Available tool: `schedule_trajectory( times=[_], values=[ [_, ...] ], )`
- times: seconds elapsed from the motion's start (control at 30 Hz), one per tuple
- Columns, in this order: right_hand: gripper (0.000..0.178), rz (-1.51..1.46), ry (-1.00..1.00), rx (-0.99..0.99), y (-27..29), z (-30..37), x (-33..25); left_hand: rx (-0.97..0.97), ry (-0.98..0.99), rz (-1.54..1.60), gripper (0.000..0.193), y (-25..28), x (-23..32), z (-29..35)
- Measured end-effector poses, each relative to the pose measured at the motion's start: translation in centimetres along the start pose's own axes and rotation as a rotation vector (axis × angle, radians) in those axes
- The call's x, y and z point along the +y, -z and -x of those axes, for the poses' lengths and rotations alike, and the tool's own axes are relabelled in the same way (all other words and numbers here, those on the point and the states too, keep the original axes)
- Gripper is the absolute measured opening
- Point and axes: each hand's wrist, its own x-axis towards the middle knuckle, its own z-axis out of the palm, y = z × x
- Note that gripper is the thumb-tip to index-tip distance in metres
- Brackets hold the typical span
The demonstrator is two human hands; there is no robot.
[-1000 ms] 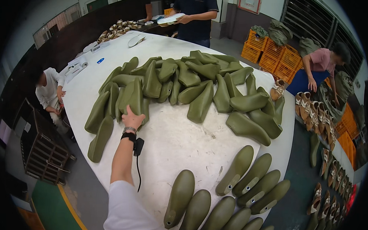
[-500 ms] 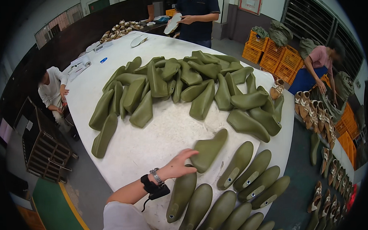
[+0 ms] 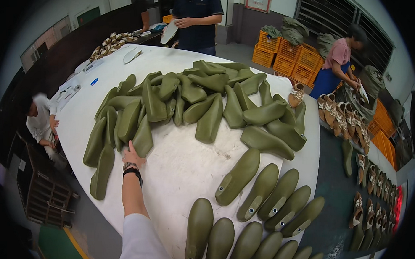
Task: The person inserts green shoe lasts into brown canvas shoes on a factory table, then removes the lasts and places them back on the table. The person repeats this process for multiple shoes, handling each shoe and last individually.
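Observation:
My left hand (image 3: 133, 156) is stretched to the left side of a heap of olive-green shoe lasts. Its fingers are apart, with the fingertips at the lower end of one shoe last (image 3: 143, 138), seemingly touching it but not closed round it. A watch and a black band circle the wrist. Nearer to me, shoe lasts lie side by side in two slanting rows. The last (image 3: 238, 176) at the left end of the farther row rests sole up, like the others beside it. My right hand is out of view.
All the lasts lie on a white-topped table (image 3: 172, 176). Across it a person in a dark shirt holds a pale sole-shaped piece (image 3: 169, 32). Another person sits at the left by a wheeled cart (image 3: 47, 185). At right, someone handles shoes near orange crates (image 3: 301, 57) and brown-and-white shoes (image 3: 346, 118).
My left hand has left the last near the rows and gone far left to the heap. That last has turned from its side to sole up. The view has shifted right.

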Motion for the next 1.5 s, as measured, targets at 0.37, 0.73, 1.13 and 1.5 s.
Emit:
schedule_trajectory(
  times=[0.37,0.73,1.13,1.5],
  values=[
    [0.033,-0.036,0.037,0.035,-0.2,0.0,0.3,0.054,-0.070,0.186,0.088,-0.4,3.1,4.4],
    [0.032,-0.017,0.061,0.061,0.0,-0.2,0.0,-1.298,-0.213,1.302,0.058,1.1,8.6,20.7],
    [0.031,-0.032,0.027,0.054,-0.1,-0.2,-0.2,-1.219,-0.706,0.713,0.083,-1.6,15.1,15.0],
    [0.032,-0.032,0.032,0.053,-0.4,-0.2,-0.2,0.135,-0.143,0.193,0.100,-2.4,4.6,0.4]
  ],
)
